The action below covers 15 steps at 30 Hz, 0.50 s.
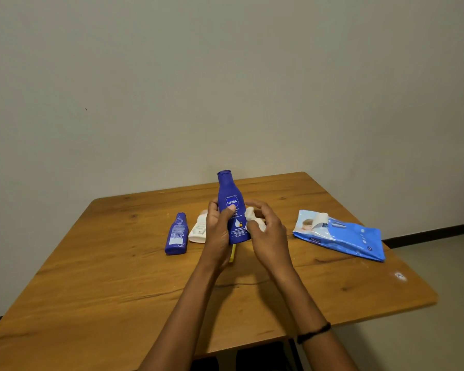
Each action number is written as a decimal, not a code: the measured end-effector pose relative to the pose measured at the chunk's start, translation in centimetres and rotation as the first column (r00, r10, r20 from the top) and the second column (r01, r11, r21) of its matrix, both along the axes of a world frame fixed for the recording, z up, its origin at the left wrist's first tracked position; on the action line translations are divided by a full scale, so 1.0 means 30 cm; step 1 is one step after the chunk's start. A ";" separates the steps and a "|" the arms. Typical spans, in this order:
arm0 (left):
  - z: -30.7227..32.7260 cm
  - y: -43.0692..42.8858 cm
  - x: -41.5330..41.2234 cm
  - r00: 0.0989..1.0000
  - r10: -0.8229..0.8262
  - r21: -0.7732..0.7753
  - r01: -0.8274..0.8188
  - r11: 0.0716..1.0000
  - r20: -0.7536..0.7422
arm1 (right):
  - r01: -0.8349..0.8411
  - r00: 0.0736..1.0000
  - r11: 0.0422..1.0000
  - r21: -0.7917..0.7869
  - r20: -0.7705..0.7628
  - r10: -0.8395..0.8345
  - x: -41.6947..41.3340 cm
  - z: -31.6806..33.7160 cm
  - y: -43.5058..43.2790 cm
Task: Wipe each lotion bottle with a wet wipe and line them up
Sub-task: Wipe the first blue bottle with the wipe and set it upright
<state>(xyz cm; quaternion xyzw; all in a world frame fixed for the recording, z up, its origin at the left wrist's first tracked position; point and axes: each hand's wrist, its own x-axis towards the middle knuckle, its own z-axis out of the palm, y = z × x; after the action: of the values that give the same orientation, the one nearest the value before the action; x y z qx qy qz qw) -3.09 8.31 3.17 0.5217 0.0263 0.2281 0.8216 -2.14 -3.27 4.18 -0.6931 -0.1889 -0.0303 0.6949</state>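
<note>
Head view:

- A tall dark-blue plastic lotion bottle (232,210) is held above the middle of the wooden tabletop (118,263), clear of its surface.
- Its lower body is gripped by the left hand (218,232), with the fingers curled round the back and the thumb laid across the label.
- A crumpled white wet wipe (253,217) is pinched in the fingers of the right hand (267,232) and pressed against the bottle's right side.
- The bottle's long axis is close to vertical, the flip cap points up and the printed label faces the camera.
- The bottle is judged light and fairly stiff, though its glossy skin is likely to turn slippery once wetted. A hold low on the wider body, as taken here, is judged best, since the neck and cap are left free for wiping.
- A smaller dark-blue lotion bottle (176,235) lies on the tabletop to the left, with its long axis running near to far and its cap pointing far.
- Just beside it lies a white lotion bottle (198,228), partly hidden by the left hand.
- Under the hands a yellow object (232,254) is glimpsed. What it is cannot be told.
- A blue soft pack of wet wipes (340,235) lies well apart to the right, with its flap lifted.
</note>
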 end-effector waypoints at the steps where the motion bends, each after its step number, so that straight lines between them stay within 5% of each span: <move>1: -0.007 -0.003 0.011 1.000 -0.002 0.024 0.001 1.000 0.011 | -0.003 1.000 1.000 -0.023 0.006 0.003 0.016 -0.002 -0.008; 10: -0.054 0.014 0.144 0.988 -0.092 0.338 0.128 0.932 -0.122 | 0.101 0.995 0.976 -0.193 0.027 -0.097 0.247 -0.031 -0.061; 15: -0.051 0.048 0.266 0.984 0.039 0.550 0.064 0.833 -0.174 | 0.184 0.983 0.954 -0.236 0.040 -0.179 0.385 -0.092 -0.045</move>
<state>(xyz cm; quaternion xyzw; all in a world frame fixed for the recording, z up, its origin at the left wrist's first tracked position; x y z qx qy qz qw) 4.88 9.77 1.63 0.7553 0.0291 0.1732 0.6314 9.40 -4.63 1.43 -0.7857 -0.1332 -0.0774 0.5991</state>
